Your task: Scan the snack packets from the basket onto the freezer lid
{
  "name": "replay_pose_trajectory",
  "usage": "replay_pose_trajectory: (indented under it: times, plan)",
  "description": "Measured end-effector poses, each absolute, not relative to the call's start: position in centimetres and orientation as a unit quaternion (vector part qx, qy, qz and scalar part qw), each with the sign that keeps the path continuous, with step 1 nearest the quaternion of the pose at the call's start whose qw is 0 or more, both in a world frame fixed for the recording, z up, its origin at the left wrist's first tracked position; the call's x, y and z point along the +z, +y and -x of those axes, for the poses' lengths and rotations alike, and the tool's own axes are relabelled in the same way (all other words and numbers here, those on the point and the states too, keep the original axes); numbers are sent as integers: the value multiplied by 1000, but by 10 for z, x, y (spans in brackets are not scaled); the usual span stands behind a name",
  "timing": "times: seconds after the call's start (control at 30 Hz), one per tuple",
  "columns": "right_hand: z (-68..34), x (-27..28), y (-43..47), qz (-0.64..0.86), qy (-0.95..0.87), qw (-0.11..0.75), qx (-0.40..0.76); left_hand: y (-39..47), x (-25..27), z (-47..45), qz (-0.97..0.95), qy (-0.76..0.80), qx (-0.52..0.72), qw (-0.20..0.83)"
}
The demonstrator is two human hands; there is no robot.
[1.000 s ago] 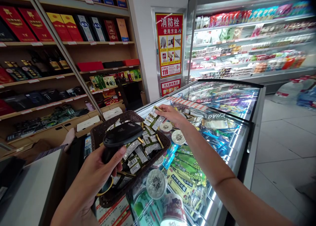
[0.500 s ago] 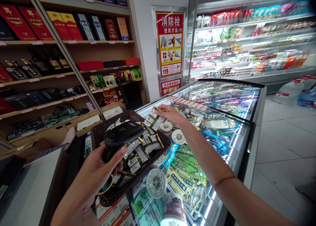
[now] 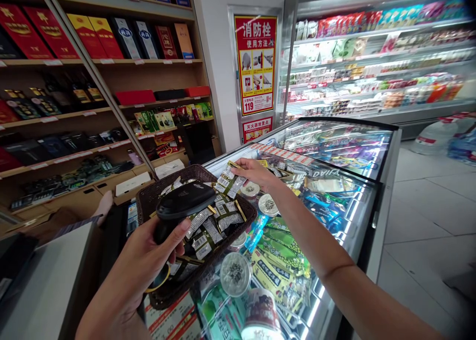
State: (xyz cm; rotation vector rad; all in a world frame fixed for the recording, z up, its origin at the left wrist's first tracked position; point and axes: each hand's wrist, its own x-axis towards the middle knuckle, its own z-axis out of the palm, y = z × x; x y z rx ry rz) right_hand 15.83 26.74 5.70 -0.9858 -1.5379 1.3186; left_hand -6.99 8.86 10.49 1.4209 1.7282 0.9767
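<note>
My left hand [image 3: 148,253] is wrapped round the handle of a black barcode scanner [image 3: 186,198], whose head sits above a dark brown woven basket [image 3: 167,300]. Small foil snack packets [image 3: 208,236] with printed barcodes fill the basket. With my right hand [image 3: 255,174] I pinch one snack packet [image 3: 229,180] at its upper end, over the basket's far right rim. Its printed side with a barcode faces me. The basket rests on the glass top of a chest freezer [image 3: 372,201]. My left fingers are partly hidden behind the scanner.
Through the freezer glass show ice cream packs [image 3: 277,275] and round tubs [image 3: 235,274]. Shelves with boxes and bottles [image 3: 107,62] stand at the left. A lit refrigerated display [image 3: 372,67] is at the back right, large water bottles [image 3: 435,137] on the floor. A counter [image 3: 52,280] lies at lower left.
Almost nothing differs. Both hands, the scanner and the held packet keep their places, with only a slight shift of the view and a small tilt of the packet.
</note>
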Motion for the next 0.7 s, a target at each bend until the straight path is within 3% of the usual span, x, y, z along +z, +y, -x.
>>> replay_pose_trajectory:
  times: [0.47, 0.7]
  plan:
    - [-146, 40, 272, 394, -656, 338, 548, 94, 100, 77, -542, 672, 359, 355]
    - [-146, 37, 272, 388, -662, 339, 545, 84, 110, 66, -536, 673, 379, 341]
